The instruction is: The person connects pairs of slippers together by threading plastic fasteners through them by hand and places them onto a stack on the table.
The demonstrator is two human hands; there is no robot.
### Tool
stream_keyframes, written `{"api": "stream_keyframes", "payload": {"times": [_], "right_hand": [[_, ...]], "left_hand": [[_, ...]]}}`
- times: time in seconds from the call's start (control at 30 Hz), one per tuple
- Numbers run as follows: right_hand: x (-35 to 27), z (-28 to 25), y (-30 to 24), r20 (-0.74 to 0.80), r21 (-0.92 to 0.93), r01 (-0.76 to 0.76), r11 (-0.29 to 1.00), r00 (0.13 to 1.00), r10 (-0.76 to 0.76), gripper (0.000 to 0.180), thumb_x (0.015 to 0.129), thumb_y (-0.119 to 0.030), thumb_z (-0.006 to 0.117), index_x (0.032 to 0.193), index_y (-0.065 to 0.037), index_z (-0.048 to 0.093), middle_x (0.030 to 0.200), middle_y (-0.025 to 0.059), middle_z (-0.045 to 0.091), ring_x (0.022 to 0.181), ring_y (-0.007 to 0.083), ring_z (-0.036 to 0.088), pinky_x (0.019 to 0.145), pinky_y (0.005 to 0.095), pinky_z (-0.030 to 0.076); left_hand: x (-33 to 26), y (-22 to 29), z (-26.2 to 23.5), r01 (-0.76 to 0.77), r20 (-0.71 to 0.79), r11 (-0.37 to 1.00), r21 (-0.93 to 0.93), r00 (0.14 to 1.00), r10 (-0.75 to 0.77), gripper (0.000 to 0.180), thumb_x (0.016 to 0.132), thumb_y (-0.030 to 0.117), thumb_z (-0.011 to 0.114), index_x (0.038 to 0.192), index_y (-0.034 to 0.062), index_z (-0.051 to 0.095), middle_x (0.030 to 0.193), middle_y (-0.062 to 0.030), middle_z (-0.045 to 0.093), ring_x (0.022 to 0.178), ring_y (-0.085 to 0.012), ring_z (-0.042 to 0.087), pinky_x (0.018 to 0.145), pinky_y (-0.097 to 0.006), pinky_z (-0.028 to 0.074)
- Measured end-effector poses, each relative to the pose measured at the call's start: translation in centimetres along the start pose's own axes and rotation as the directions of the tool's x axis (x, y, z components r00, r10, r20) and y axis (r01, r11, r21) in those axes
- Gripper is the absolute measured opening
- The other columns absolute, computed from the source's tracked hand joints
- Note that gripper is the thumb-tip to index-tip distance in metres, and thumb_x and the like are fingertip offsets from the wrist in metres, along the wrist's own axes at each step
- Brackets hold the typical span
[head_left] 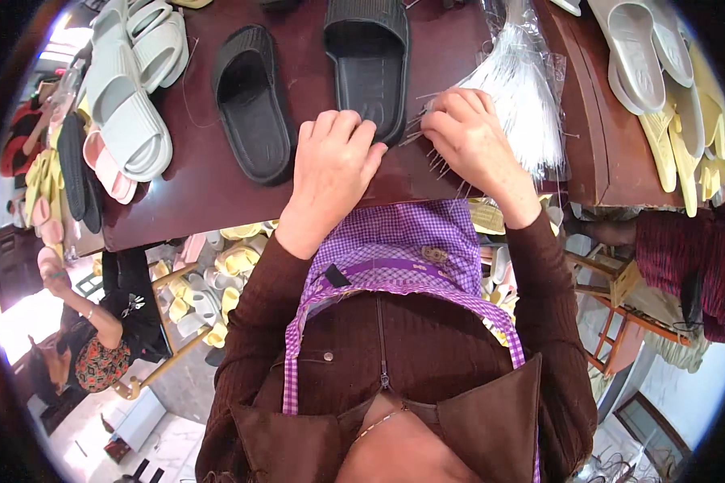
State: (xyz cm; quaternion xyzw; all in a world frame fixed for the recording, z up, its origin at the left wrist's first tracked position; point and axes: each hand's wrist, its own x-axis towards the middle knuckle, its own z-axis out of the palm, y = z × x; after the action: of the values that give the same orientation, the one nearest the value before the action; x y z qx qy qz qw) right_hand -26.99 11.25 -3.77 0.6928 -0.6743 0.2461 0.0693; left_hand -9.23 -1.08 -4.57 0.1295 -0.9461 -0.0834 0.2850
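Note:
A black slide sandal [368, 74] lies on the dark red table with its heel toward me. My left hand [324, 157] is at that heel, fingers curled over the edge and thumb at its near end. Another black slide sandal [254, 121] lies just to the left. My right hand [471, 133] is closed beside a bundle of thin white plastic strands [524, 88], its fingertips at the strands' thin left ends. Whatever those fingers pinch is too small or hidden to make out.
Grey slides [125, 105] and pink slides [111, 165] are piled at the table's left. More grey sandals [638, 56] and yellow sandals [660, 149] lie on the right. Many sandals show below the table [169, 213]. Another person [97, 354] sits at left; a wooden stool [612, 298] stands at right.

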Motion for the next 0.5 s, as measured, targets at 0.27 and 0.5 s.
{"api": "stream_keyframes", "payload": {"times": [0.27, 0.5], "right_hand": [[-0.5, -2.2, -1.2, -0.127, 0.043, 0.027, 0.999, 0.992, -0.021, 0.014, 0.068, -0.003, 0.067, 0.081, -0.005, 0.063, 0.086, 0.0057, 0.057, 0.085, 0.0246, 0.055, 0.079, 0.0354, 0.040], [-0.7, -3.7, -3.2, -0.249, 0.138, 0.136, 0.981, 0.963, -0.099, 0.017, 0.065, 0.003, 0.066, 0.080, -0.003, 0.063, 0.083, 0.0077, 0.059, 0.072, 0.0252, 0.055, 0.066, 0.0344, 0.043]], "left_hand": [[-1.1, 1.1, -1.7, 0.019, 0.121, 0.999, -0.032, 0.993, -0.015, 0.022, 0.069, 0.016, 0.071, 0.085, 0.0055, 0.059, 0.081, -0.0070, 0.051, 0.078, -0.0249, 0.049, 0.068, -0.036, 0.037], [-0.4, 1.6, -3.0, 0.084, 0.102, 0.961, -0.262, 0.993, -0.059, 0.020, 0.073, 0.010, 0.067, 0.091, 0.0025, 0.060, 0.088, -0.0093, 0.057, 0.082, -0.0265, 0.053, 0.073, -0.036, 0.040]]}}
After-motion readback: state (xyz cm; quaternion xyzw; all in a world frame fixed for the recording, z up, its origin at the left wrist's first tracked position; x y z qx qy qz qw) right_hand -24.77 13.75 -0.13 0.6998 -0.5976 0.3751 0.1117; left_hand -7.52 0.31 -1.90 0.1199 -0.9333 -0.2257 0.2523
